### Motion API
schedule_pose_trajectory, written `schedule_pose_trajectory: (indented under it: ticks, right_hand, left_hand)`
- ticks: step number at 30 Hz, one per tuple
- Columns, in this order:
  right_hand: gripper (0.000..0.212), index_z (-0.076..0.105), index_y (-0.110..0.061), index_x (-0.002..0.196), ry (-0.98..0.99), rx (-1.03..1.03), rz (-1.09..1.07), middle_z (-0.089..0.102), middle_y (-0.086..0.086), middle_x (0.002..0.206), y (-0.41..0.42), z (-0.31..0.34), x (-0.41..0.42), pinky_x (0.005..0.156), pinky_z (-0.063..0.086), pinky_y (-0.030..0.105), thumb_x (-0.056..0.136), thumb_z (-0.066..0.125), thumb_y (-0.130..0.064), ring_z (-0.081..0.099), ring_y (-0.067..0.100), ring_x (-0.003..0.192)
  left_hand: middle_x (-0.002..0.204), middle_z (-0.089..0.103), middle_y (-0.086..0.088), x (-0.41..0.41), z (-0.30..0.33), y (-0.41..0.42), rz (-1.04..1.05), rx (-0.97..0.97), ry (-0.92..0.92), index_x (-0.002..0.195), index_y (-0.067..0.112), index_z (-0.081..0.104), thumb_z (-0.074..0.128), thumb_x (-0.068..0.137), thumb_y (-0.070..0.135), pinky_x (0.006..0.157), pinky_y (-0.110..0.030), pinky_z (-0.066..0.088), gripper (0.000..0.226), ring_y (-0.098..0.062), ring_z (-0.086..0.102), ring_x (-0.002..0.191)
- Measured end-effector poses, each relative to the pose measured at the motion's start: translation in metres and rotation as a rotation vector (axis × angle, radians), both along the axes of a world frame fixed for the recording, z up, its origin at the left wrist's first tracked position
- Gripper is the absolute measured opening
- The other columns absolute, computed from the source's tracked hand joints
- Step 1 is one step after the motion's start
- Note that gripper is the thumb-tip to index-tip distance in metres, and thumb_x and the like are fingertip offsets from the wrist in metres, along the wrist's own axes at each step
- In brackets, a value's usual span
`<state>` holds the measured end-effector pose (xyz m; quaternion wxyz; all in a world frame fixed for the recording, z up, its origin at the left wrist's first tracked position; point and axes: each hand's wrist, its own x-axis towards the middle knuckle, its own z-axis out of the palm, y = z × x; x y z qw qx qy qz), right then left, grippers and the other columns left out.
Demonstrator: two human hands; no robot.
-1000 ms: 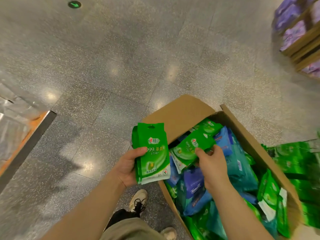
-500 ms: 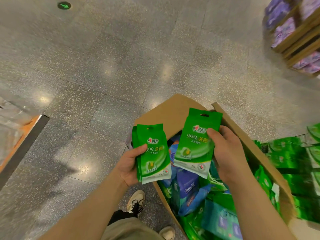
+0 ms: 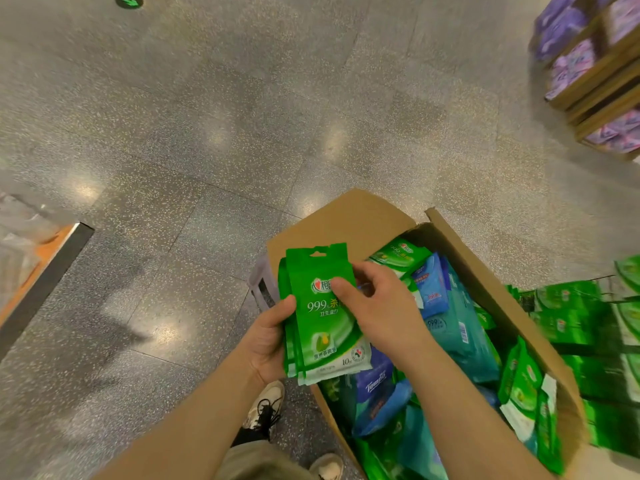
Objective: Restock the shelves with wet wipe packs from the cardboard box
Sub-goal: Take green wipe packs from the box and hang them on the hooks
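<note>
left hand [image 3: 268, 344] gripped a small stack of green wipe packs [image 3: 320, 317] over the cardboard box [image 3: 349, 220], right hand [image 3: 377, 306] pinching the front one; box looked mostly full, shelving barely started.

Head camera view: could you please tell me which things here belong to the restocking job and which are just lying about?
Job: green wipe packs held by left hand and right hand; cardboard box.
Lying about: purple packs; shoe.
</note>
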<state>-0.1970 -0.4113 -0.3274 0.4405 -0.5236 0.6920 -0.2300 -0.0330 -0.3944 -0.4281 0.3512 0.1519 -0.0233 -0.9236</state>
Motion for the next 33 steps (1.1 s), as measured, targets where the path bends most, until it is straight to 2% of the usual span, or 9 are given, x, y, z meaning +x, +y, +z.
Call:
schedule_pose_trajectory:
  ticks: [4, 8, 10, 14, 17, 23, 28, 31, 33]
  right_hand:
    - [0.023, 0.067, -0.026, 0.103, -0.002, 0.08, -0.5, 0.069, -0.009, 0.096, -0.019, -0.042, -0.038, 0.084, 0.054, 0.033, 0.091, 0.068, -0.045, 0.068, 0.009, 0.087]
    - [0.027, 0.056, -0.018, 0.075, 0.083, 0.169, -0.768, 0.052, 0.0, 0.072, -0.04, -0.088, -0.072, 0.06, 0.045, 0.035, 0.08, 0.065, -0.043, 0.055, 0.026, 0.077]
    - [0.025, 0.059, -0.009, 0.08, 0.051, 0.213, -0.784, 0.059, 0.006, 0.076, -0.052, -0.1, -0.076, 0.071, 0.056, 0.042, 0.084, 0.066, -0.033, 0.063, 0.031, 0.081]
    - [0.044, 0.068, -0.006, 0.099, -0.083, 0.268, -0.82, 0.07, 0.013, 0.103, -0.077, -0.122, -0.088, 0.085, 0.061, 0.055, 0.067, 0.073, -0.036, 0.069, 0.034, 0.094]
    - [0.035, 0.066, -0.01, 0.107, -0.211, 0.306, -0.906, 0.071, 0.015, 0.109, -0.084, -0.138, -0.102, 0.081, 0.061, 0.056, 0.074, 0.075, -0.016, 0.072, 0.033, 0.091]
    - [0.013, 0.058, -0.014, 0.084, -0.305, 0.234, -1.003, 0.066, 0.011, 0.088, -0.034, -0.078, -0.079, 0.063, 0.052, 0.036, 0.094, 0.058, -0.022, 0.065, 0.027, 0.073]
    - [0.016, 0.064, -0.014, 0.091, -0.534, 0.056, -0.954, 0.069, 0.009, 0.088, 0.05, -0.001, -0.046, 0.062, 0.053, 0.031, 0.094, 0.051, -0.006, 0.067, 0.023, 0.076]
    - [0.017, 0.069, -0.011, 0.105, -0.69, 0.063, -0.772, 0.078, 0.006, 0.101, 0.074, 0.032, -0.031, 0.082, 0.058, 0.04, 0.104, 0.052, -0.014, 0.076, 0.023, 0.089]
    - [0.017, 0.068, -0.013, 0.114, -0.621, 0.077, -0.646, 0.078, 0.007, 0.108, 0.081, 0.039, -0.026, 0.095, 0.055, 0.047, 0.103, 0.057, -0.019, 0.075, 0.026, 0.1]
  left_hand:
    - [0.122, 0.073, -0.021, 0.008, -0.003, 0.001, 0.004, 0.062, -0.035, 0.121, 0.004, 0.074, 0.097, 0.064, 0.021, 0.093, -0.052, 0.057, 0.064, -0.038, 0.071, 0.112]
    - [0.146, 0.056, -0.023, 0.014, -0.011, 0.002, 0.078, 0.045, -0.047, 0.145, 0.001, 0.054, 0.062, 0.1, 0.024, 0.116, -0.054, 0.037, 0.052, -0.038, 0.052, 0.138]
    - [0.153, 0.049, -0.023, 0.019, -0.019, 0.002, 0.065, 0.113, 0.033, 0.151, 0.001, 0.044, 0.046, 0.107, 0.024, 0.122, -0.052, 0.027, 0.05, -0.037, 0.044, 0.145]
    - [0.148, 0.055, -0.02, 0.024, -0.028, 0.013, 0.026, 0.096, 0.031, 0.147, 0.005, 0.053, 0.058, 0.103, 0.028, 0.119, -0.052, 0.033, 0.05, -0.036, 0.05, 0.14]
    - [0.139, 0.063, -0.02, 0.026, -0.025, 0.02, 0.046, 0.099, -0.086, 0.138, 0.007, 0.063, 0.077, 0.09, 0.031, 0.112, -0.054, 0.042, 0.056, -0.037, 0.059, 0.131]
    - [0.126, 0.07, -0.022, 0.021, -0.01, 0.024, 0.076, 0.091, -0.1, 0.123, 0.007, 0.074, 0.1, 0.059, 0.03, 0.099, -0.055, 0.053, 0.073, -0.039, 0.069, 0.115]
    - [0.134, 0.064, -0.025, 0.005, 0.01, 0.023, 0.02, 0.115, -0.063, 0.132, 0.003, 0.067, 0.086, 0.081, 0.026, 0.107, -0.056, 0.047, 0.06, -0.041, 0.063, 0.125]
    - [0.135, 0.065, -0.024, -0.009, 0.018, 0.024, -0.028, 0.102, -0.01, 0.131, 0.003, 0.068, 0.084, 0.083, 0.026, 0.106, -0.055, 0.048, 0.056, -0.04, 0.063, 0.125]
    - [0.142, 0.059, -0.024, -0.02, 0.022, 0.025, -0.054, 0.076, 0.03, 0.138, 0.003, 0.062, 0.074, 0.092, 0.026, 0.112, -0.057, 0.041, 0.053, -0.041, 0.056, 0.133]
